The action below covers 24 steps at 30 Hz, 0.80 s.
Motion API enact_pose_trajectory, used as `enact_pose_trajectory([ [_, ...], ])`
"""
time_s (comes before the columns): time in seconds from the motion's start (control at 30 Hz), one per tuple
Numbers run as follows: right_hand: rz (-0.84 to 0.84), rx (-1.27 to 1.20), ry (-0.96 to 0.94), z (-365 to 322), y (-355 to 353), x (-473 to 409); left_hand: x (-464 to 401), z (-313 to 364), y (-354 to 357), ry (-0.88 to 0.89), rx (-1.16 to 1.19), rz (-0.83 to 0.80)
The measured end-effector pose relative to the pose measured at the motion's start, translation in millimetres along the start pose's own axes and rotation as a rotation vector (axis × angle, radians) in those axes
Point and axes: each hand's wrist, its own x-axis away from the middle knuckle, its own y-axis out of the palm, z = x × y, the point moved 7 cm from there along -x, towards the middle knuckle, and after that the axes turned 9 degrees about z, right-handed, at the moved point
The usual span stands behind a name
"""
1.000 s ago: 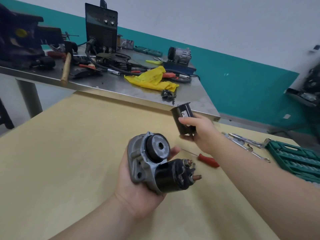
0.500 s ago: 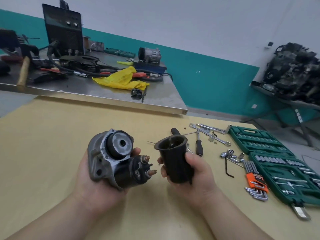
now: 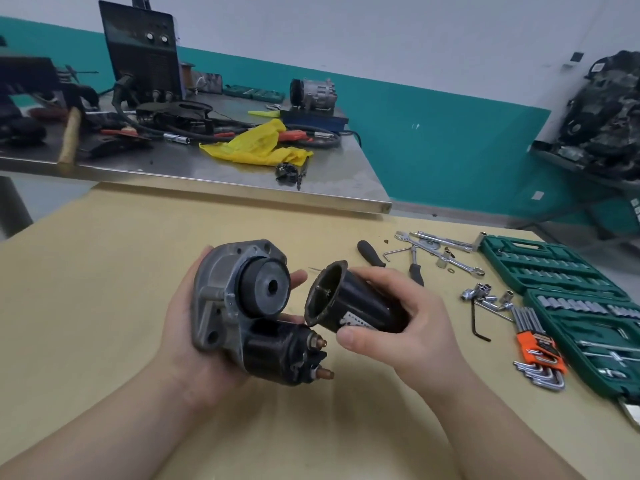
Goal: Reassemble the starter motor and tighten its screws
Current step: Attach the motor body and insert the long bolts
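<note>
My left hand grips the starter motor front housing, grey cast metal with a black round hub and the black solenoid with copper studs below it. My right hand grips the black cylindrical motor casing, tilted on its side. Its open end faces the hub and sits a short gap to the right of it. Both parts are held above the tan table.
Right of my hands lie a black-handled screwdriver, wrenches, loose sockets, an orange hex key set and open green socket cases. A steel bench with a yellow rag and tools stands behind.
My right hand brought the black casing from the far table edge toward me and tipped it sideways, its open end now facing the hub. The view shifted right.
</note>
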Motion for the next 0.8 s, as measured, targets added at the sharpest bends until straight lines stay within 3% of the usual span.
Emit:
enact_pose_trajectory([
  [0.37,-0.08,0.164,0.026,-12,11,8,-2,-5,-3,0.163,-0.187,0.072],
  [0.8,-0.163,0.419,0.038,-29,23,5,3,-12,3,0.051,-0.227,0.057],
])
